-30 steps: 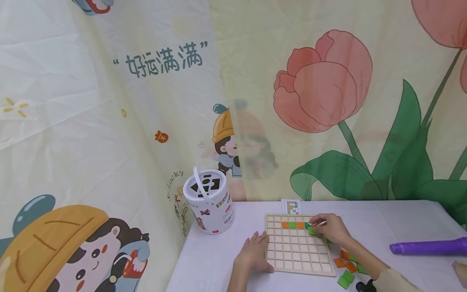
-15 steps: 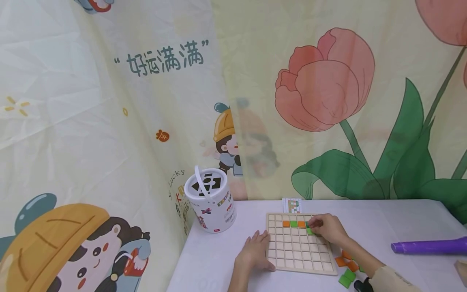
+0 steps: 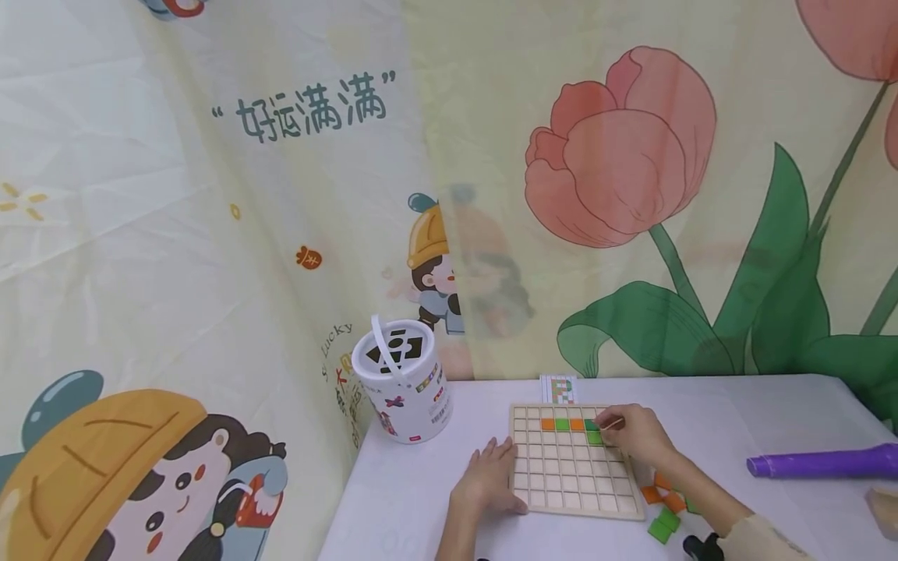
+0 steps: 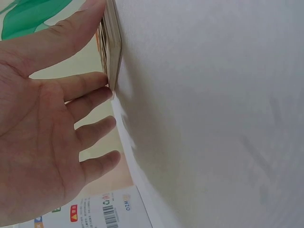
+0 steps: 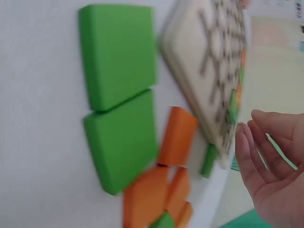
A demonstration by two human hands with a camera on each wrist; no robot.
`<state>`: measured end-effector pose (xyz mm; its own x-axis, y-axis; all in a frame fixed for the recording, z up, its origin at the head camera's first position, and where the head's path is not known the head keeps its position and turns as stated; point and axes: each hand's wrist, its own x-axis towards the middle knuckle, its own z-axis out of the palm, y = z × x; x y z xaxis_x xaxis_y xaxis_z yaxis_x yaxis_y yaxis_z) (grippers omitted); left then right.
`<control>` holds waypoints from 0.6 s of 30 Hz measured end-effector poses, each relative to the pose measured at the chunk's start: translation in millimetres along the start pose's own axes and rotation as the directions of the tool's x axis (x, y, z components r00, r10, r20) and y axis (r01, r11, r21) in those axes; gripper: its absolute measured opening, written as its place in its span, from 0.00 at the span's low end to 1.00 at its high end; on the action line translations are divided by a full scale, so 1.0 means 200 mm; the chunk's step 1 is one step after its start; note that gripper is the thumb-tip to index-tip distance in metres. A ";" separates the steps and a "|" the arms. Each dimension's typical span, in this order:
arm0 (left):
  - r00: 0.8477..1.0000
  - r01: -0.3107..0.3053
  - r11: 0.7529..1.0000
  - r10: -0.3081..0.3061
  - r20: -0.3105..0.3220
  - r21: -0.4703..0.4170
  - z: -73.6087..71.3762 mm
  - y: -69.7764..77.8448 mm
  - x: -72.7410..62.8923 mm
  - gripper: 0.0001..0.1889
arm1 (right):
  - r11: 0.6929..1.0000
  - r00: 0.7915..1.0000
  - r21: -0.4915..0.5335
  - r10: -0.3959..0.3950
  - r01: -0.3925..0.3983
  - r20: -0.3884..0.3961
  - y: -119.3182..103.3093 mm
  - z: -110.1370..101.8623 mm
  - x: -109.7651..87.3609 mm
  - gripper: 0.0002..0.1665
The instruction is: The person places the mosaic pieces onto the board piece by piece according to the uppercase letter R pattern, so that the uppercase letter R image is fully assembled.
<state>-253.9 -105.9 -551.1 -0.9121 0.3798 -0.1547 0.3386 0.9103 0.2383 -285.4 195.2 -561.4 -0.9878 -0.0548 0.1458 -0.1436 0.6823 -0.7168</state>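
At the bottom of the head view, just right of centre, the left hand (image 3: 484,479) rests with fingers straight and spread against the left edge of the grid board (image 3: 571,483); should it ease off, the board might skid on the tablecloth (image 3: 414,499) under a sideways push. Along the board's upper part, the row of tiles (image 3: 563,425) ends at a dark green tile (image 3: 591,425), with a light green tile (image 3: 595,439) directly below it. Beside them, the right hand (image 3: 640,435) bends its fingers; I cannot tell whether they pinch anything. A careless fingertip could tip a tile out of its cell. At lower right, loose tiles (image 3: 659,531) lie near the sleeve (image 3: 761,541), which could scatter them.

As for writing, the wall cloth (image 3: 140,140) carries “好运满满” at upper left and “Lucky” lower down. Further right, the white bucket (image 3: 407,413) is labelled; the left wrist view shows its barcode (image 4: 110,216), but no brand I can read surely. On the pattern card (image 3: 559,388), only coloured squares show.
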 end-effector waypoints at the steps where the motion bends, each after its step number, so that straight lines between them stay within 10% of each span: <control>1: 1.000 -0.002 1.000 0.002 -0.001 0.001 0.00 0.00 0.00 0.54 | 1.000 1.000 0.008 0.005 -0.005 -0.007 -0.01 -0.02 -0.01 0.10; 18: 1.000 -0.003 1.000 0.003 0.005 0.010 -0.02 0.01 -0.01 0.53 | 1.000 0.998 0.017 0.008 -0.007 -0.056 0.01 -0.24 -0.17 0.12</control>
<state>-251.2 -105.2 -547.0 -0.9100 0.3830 -0.1585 0.3436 0.9109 0.2287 -249.6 233.6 -535.3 -0.9841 -0.0084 0.1777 -0.1374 0.6706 -0.7290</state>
